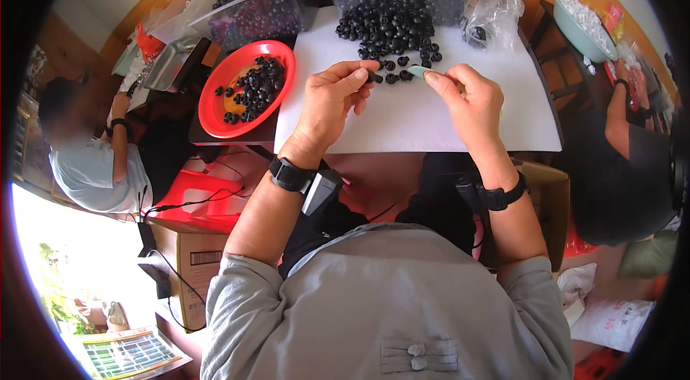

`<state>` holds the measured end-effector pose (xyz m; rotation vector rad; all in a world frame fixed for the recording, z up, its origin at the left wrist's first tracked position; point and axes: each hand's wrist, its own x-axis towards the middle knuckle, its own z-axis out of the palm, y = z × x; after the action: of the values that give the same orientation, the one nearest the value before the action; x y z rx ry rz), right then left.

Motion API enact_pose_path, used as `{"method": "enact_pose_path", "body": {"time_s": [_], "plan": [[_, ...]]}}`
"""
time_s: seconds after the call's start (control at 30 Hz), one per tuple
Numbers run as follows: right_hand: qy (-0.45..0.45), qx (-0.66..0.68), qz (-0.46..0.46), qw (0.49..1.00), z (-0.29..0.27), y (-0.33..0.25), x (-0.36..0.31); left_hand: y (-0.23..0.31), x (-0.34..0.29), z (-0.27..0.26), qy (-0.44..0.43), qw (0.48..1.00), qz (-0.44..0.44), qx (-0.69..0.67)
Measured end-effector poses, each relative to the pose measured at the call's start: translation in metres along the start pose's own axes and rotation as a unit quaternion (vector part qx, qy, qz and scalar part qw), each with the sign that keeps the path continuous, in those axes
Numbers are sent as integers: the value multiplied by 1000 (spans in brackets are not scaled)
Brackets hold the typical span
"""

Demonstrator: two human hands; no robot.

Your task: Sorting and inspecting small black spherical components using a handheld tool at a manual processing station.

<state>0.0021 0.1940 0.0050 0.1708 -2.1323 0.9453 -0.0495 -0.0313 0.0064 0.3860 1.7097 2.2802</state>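
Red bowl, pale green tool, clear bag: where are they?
Red bowl (209, 103): head view, bare left inner wall.
Pale green tool (418, 71): head view, exposed end.
Clear bag (501, 10): head view, crumpled middle.

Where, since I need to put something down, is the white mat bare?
The white mat is bare along its near edge between left hand and right hand, and right of that hand. Crowded: black parts heaped before the clear bin.

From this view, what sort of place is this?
Probably a small hand-work workshop: clear bins heaped with small black parts, a red bowl of more, and people at work on either side.
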Motion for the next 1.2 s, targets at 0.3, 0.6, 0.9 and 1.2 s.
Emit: {"method": "enact_pose_path", "body": {"time_s": [0.3,0.6,0.9,1.2], "plan": [[-64,144,165,974,28,-7,6,-11,14,7,-27,989,-52,-137],[-30,82,92,992,34,-6,1,-12,8,7,-44,987,-29,-154],[-32,107,95,989,34,-8,1,-16,6,6,-57,989,-22,-134],[-50,97,100,989,32,-8,-1,-13,3,5,-74,986,-13,-147]]}}
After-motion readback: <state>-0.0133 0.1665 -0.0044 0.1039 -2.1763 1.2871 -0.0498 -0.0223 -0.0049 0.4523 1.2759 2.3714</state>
